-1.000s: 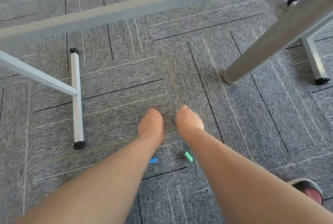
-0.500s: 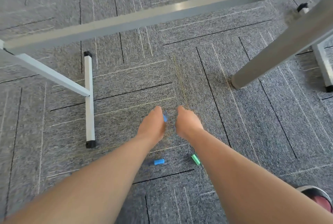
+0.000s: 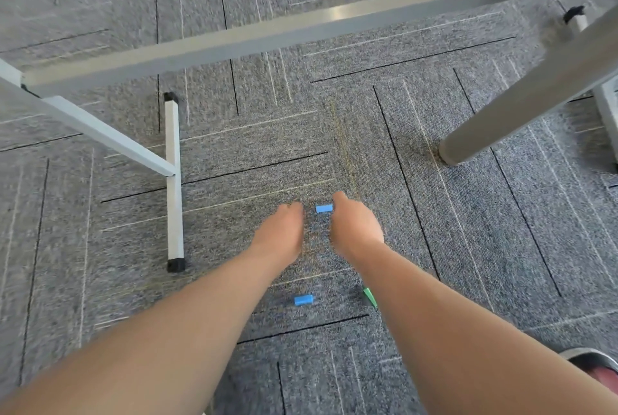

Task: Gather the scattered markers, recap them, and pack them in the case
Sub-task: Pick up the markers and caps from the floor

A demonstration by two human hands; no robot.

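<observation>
The carpet floor point(image 3: 468, 247) is grey tile with thin dark and pale lines. The widest open stretch runs from the middle of the view toward 3 and 4 o'clock.

The bench frame hems the work area. A metal crossbar point(image 3: 301, 30) spans the view at 12 o'clock, above the floor. A white leg point(image 3: 100, 133) slants down from 9 o'clock to meet a white foot bar point(image 3: 174, 180). That bar lies flat on the carpet with black end caps, well to the 9 o'clock side of the hands. A grey round leg point(image 3: 501, 120) lands on the carpet at 2 o'clock, and a second white foot point(image 3: 606, 107) sits behind it at the 3 o'clock edge. A shoe point(image 3: 598, 368) shows at 5 o'clock.

Both bare arms reach forward and down. The left hand point(image 3: 279, 234) and right hand point(image 3: 356, 230) are side by side, backs to the camera, near the middle of the view. Their fingers point(image 3: 339, 200) point away and are blurred, so I cannot tell whether they are wide, narrow or holding anything.

A blue cap point(image 3: 324, 208) sits in the gap between the hands, its right end just at the right hand. I cannot tell if it is touched or lying free. A second blue cap point(image 3: 303, 300) lies on the carpet between the forearms, at 6 o'clock of the hands. A green cap point(image 3: 370, 296) lies near it at 5 o'clock, partly hidden by the right forearm.
</observation>
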